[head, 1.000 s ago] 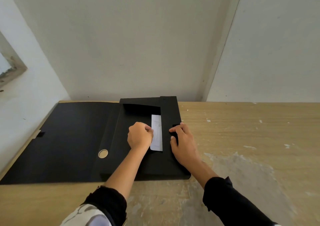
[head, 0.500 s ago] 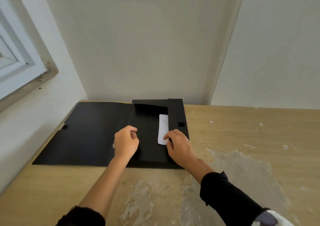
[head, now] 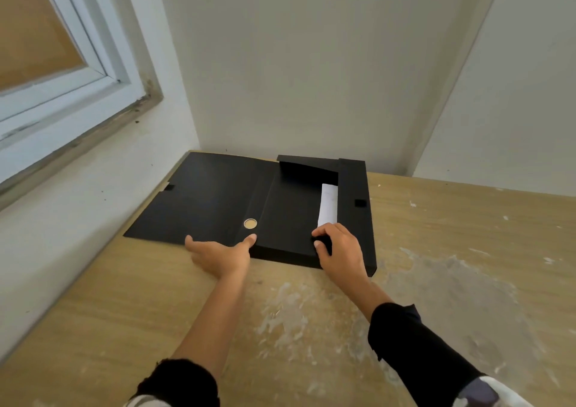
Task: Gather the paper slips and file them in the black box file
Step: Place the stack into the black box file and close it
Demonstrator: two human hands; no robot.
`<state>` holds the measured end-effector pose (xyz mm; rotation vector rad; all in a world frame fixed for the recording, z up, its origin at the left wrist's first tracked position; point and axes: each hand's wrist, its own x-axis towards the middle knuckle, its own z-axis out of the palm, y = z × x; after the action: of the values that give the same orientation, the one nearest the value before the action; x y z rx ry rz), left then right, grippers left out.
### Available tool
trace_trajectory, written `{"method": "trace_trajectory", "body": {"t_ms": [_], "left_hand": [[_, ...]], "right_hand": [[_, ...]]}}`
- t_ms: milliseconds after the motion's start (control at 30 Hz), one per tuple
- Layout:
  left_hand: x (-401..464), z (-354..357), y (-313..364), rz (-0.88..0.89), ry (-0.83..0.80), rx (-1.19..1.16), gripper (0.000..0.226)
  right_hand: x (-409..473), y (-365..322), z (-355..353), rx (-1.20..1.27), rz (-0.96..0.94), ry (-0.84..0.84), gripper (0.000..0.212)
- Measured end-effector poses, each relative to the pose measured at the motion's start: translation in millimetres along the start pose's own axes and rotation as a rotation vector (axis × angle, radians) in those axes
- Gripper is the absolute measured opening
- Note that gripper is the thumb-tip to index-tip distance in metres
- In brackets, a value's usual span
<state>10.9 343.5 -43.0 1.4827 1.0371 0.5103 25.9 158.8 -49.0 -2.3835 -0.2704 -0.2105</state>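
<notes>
The black box file (head: 290, 213) lies open on the wooden table, its lid (head: 199, 200) spread flat to the left. White paper slips (head: 328, 203) lie inside the tray against its right wall. My left hand (head: 223, 252) is open, flat on the table at the file's near edge, thumb touching the spine below the round finger hole (head: 250, 223). My right hand (head: 341, 252) rests on the tray's near right corner, just below the slips, fingers curled on a black flap.
The table (head: 436, 282) has white paint stains in front and to the right. White walls meet in the corner behind the file. A window (head: 56, 63) sits in the left wall above the lid.
My left hand has left the slips, moved left and toward me, and opened at the file's near edge. My right hand slid nearer along the tray's right side. The camera turned left.
</notes>
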Motion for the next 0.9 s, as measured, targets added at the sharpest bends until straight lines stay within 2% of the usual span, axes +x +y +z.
{"method": "trace_trajectory", "body": {"t_ms": [100, 167, 300, 367, 467, 533, 633, 767, 833, 900], "left_hand": [[-0.1, -0.6, -2.7, 0.044, -0.033, -0.082, 0.123], [-0.2, -2.8, -3.2, 0.100, -0.046, -0.071, 0.113], [0.0, -6.9, -4.6, 0.311, -0.078, -0.093, 0.056], [-4.5, -9.4, -3.0, 0.445, -0.083, -0.013, 0.032], [-6.4, -13.8, -5.0, 0.711, -0.113, 0.136, 0.018], [-5.7, -16.5, -7.2, 0.855, -0.194, 0.237, 0.010], [-5.1, -20.3, -7.4, 1.014, -0.327, 0.355, 0.015], [-2.1, -20.5, -9.4, 1.151, -0.477, 0.509, 0.035], [-3.4, -18.0, -8.8, 1.195, -0.525, 0.576, 0.043], [-6.7, -14.3, -6.6, 1.213, -0.568, 0.618, 0.038]], "right_hand": [[0.8, 0.0, -2.6, 0.029, 0.006, 0.004, 0.016], [1.9, 0.9, -5.5, 0.052, 0.018, -0.002, 0.019], [3.9, 3.5, -10.0, 0.117, 0.062, -0.001, 0.022], [5.2, 3.3, -13.4, 0.218, 0.113, 0.001, 0.020], [12.1, 0.8, -25.9, 0.473, 0.198, 0.002, 0.016], [18.5, -2.6, -39.0, 0.672, 0.225, 0.028, 0.019], [29.3, -6.6, -62.2, 0.870, 0.263, 0.068, 0.024], [44.5, -5.4, -87.1, 1.006, 0.282, 0.057, 0.032], [52.8, -1.5, -93.9, 0.930, 0.328, 0.079, 0.030], [58.6, 7.4, -96.0, 0.760, 0.385, 0.142, 0.024]]}}
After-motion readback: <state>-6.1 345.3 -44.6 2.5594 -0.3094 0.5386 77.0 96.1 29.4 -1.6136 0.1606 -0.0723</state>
